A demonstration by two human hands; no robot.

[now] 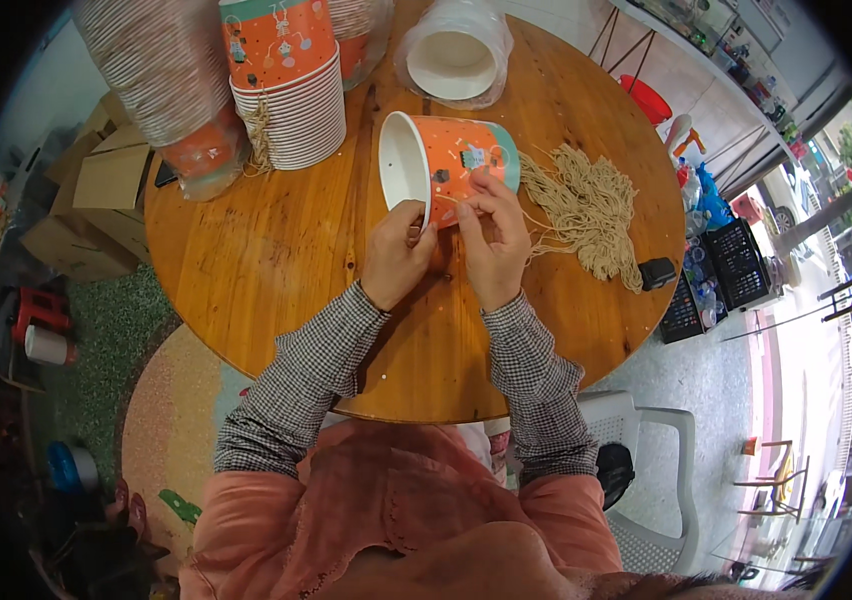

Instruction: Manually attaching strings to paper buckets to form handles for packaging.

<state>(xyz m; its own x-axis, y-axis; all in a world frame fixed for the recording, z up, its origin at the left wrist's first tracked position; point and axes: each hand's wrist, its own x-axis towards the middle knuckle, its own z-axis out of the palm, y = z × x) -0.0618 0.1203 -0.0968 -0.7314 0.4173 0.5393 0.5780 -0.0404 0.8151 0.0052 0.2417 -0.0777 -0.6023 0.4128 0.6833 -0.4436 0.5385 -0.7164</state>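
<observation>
An orange paper bucket [461,145] with a pale green base band lies on its side on the round wooden table, its white mouth facing left. My left hand [398,258] is closed at the near part of the rim, thumb and fingers pinched on it. Against the printed side, my right hand [494,238] has thumb and fingers drawn together around a thin strand of twine [449,197]. Just right of the bucket lies a loose heap of beige twine [591,210], with several strands trailing toward my right hand.
Nested orange paper buckets [291,110] stand at the table's far left, twine hanging from one. Beside them rises a plastic-wrapped stack [161,90]. White buckets in plastic [454,62] lie at the far edge. A small black object [657,273] sits right; a white chair [651,480] stands nearby.
</observation>
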